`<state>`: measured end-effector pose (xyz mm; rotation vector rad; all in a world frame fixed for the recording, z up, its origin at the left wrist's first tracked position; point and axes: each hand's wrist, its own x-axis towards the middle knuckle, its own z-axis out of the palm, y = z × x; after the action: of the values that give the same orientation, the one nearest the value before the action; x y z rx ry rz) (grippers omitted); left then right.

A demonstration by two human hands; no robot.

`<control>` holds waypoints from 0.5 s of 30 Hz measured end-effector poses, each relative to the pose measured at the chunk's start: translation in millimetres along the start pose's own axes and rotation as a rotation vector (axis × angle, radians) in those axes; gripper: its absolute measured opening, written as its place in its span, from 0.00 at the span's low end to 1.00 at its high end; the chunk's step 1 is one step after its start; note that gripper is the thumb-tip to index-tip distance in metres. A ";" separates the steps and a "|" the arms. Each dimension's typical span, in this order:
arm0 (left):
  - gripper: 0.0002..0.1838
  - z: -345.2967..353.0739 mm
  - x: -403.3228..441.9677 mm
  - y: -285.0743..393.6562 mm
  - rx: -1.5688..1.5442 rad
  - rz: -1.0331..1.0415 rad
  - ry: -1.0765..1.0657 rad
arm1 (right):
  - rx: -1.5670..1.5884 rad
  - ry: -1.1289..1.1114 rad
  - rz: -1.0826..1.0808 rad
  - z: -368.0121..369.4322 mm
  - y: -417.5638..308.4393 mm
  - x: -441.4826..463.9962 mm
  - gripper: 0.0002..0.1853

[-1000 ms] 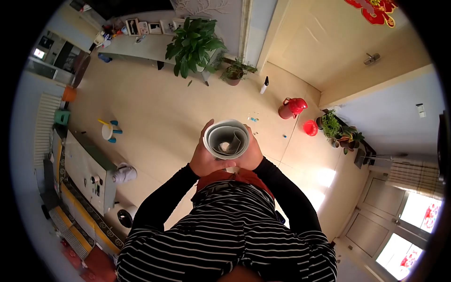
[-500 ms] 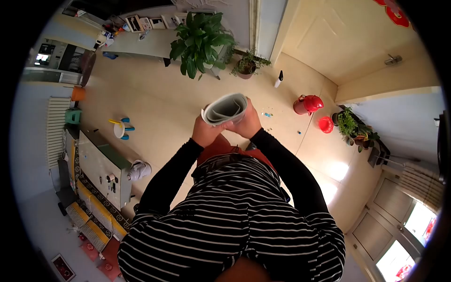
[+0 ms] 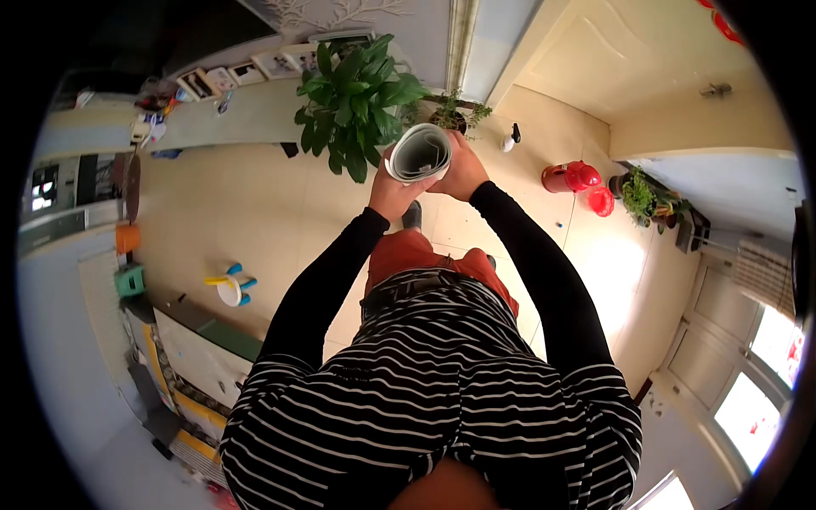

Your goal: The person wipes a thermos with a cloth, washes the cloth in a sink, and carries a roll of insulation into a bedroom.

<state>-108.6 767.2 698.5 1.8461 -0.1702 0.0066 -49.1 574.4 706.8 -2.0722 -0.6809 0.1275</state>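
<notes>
Between my two hands is a rolled-up pale grey-white sheet [image 3: 420, 155], its open end facing up at me with loose layers curled inside. I cannot tell whether it is paper or some thicker material. My left hand [image 3: 393, 192] wraps round its lower left side. On the right side, the fingers of my right hand [image 3: 463, 172] close round the roll. Just beyond it stands a big leafy green plant [image 3: 353, 98]. A smaller potted plant [image 3: 450, 117] is partly hidden behind the roll and my right hand.
At the right of the tiled floor stand a white spray bottle [image 3: 511, 138], a red thermos [image 3: 569, 177] and a red basket [image 3: 601, 201]. A small stool [image 3: 229, 291] is at left, near a low table [image 3: 195, 348]. Framed pictures line the cabinet [image 3: 255, 106].
Both hands have carried the roll forward, closer to the plants, and its opening now looks rounder. My view has shifted, and a foot shows below the roll.
</notes>
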 end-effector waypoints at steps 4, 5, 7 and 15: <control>0.46 -25.6 28.7 -49.6 0.033 -0.078 -0.056 | -0.038 -0.062 0.107 26.8 16.3 35.3 0.60; 0.49 -30.9 34.2 -59.7 0.018 -0.101 -0.081 | -0.036 -0.067 0.147 34.5 24.3 41.0 0.61; 0.54 -40.8 44.4 -63.4 -0.032 -0.087 -0.114 | -0.034 -0.056 0.169 42.1 25.4 46.3 0.64; 0.62 -86.8 68.2 -15.4 0.178 0.025 -0.181 | 0.057 -0.002 0.416 31.3 22.6 35.4 0.61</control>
<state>-32.1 846.7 714.4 2.0223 -0.3281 -0.1314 -20.5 606.3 676.6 -2.1329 -0.2350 0.3790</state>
